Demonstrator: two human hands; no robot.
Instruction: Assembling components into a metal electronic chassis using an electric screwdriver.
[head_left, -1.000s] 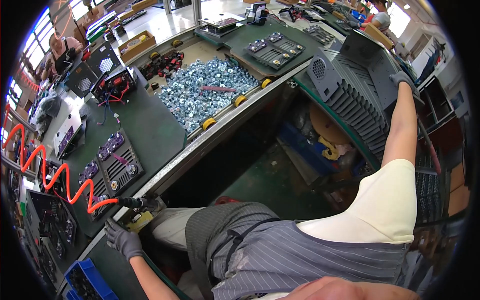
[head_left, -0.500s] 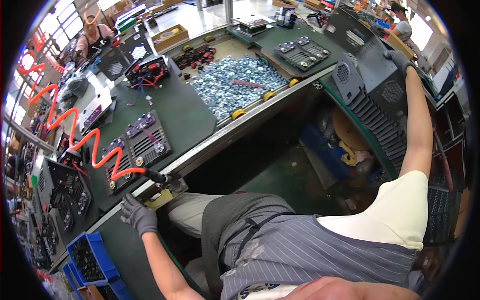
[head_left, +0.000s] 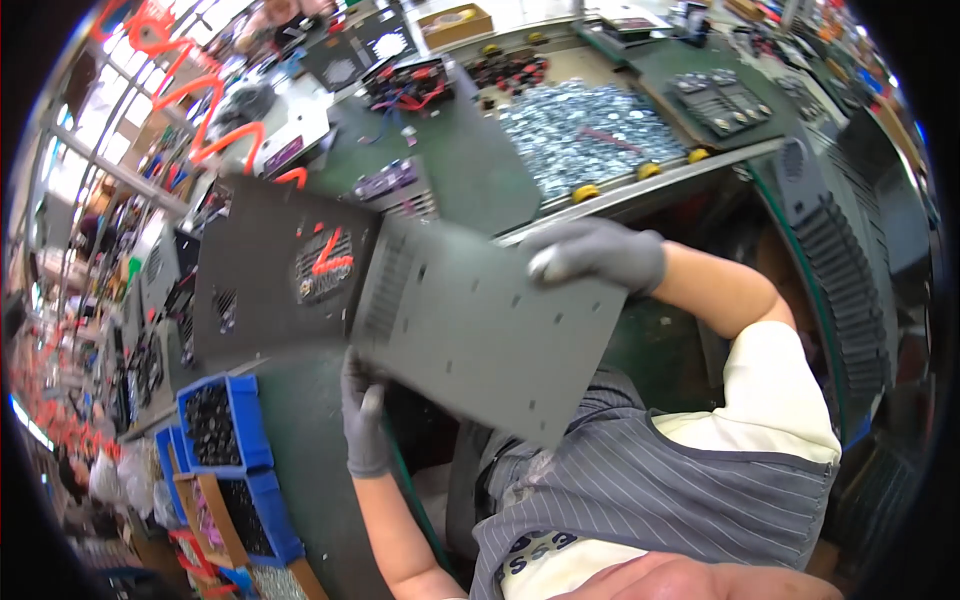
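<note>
The bent grey metal panel [head_left: 480, 330] is held up at mid-frame, not yet set down; its upper-right edge is clamped by the right hand [head_left: 595, 255], its lower fold is met by the left hand [head_left: 367, 425], whose closure cannot be told; more panels [head_left: 840, 280] are stacked at frame right, unhandled

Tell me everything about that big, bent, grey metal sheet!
The big, bent, grey sheet looks like metal: two flat panels, the lighter one with small holes and a slotted patch, the darker with vents. It's tilted, held up before the person. The right grey-gloved hand grips its upper right edge; the left grey-gloved hand is at the bend's lower end.
</note>
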